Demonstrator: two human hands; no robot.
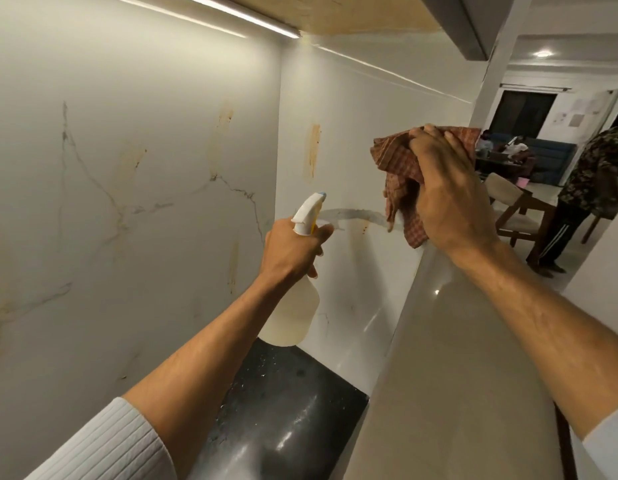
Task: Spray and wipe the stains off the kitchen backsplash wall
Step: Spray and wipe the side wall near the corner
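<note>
While the left hand (293, 244) points the spray bottle (295, 313) toward the corner of the backsplash wall (370, 109), the task appears to stand at its spraying step, with wiping not yet begun on the marks ahead. This hand's fingers are curled tightly round the bottle's neck, one finger lying across the front where the trigger sits; the white nozzle (309, 211) faces the right-hand wall panel, near an orange-brown streak (313, 150) and a lower drip stain (361, 233). Further stains (225, 116) show on the left panel, so much of the wall is judged uncleaned. No mist is visible, and whether the trigger is being pressed cannot be told. The right hand (453, 188) is raised beside the same panel, fingers closed round a bunched red checked cloth (397, 161) whose loose end hangs below the palm; whether the cloth touches the wall cannot be told. The bottle hangs above the dark tabletop (293, 393), clear of it, and a pale raised ledge (456, 341) runs beneath the right forearm. The next move probably calls for squeezing the trigger with the nozzle aimed squarely at the streak, then bringing the cloth flat against the wetted patch and rubbing with firm pressure, keeping the bottle clear of the wiping path.
</note>
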